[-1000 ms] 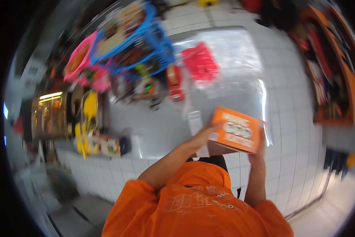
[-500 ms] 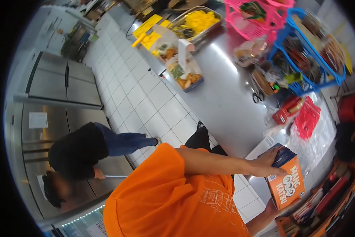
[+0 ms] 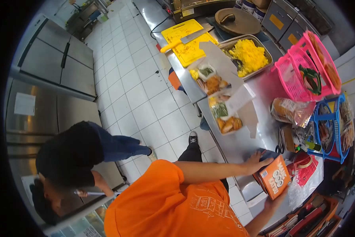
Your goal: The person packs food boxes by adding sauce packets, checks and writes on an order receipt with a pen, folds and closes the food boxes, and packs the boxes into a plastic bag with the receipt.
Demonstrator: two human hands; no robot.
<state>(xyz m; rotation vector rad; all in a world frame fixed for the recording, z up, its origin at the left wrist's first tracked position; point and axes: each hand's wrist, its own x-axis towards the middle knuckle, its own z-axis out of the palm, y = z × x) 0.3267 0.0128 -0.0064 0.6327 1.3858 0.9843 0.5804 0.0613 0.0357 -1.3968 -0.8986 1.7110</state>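
Note:
An orange and dark blue cardboard takeaway box (image 3: 274,178) with "MANG KATSU" lettering is held between my hands over the counter's near end. My left hand (image 3: 258,162) lies across its dark blue upper part, thumb along the orange edge. Around its lower end closes my right hand (image 3: 275,202), its fingers partly hidden. Just past the box are black-handled scissors (image 3: 279,147) and red plastic packaging (image 3: 306,170). Farther up the counter stand two open food boxes, one with fried pieces and greens (image 3: 226,114), the other with similar food (image 3: 211,79).
A metal tray (image 3: 248,55) holds yellow food. Beside it, a knife (image 3: 185,39) lies on a yellow cutting board (image 3: 181,27). Pink (image 3: 294,75) and blue (image 3: 327,126) baskets line the counter's right side. A person in black (image 3: 70,154) bends by steel refrigerators on the left, holding a stick.
My view has shifted, so more of the far counter shows. The box sits slightly farther left and higher in the view, turned a little, still in both hands.

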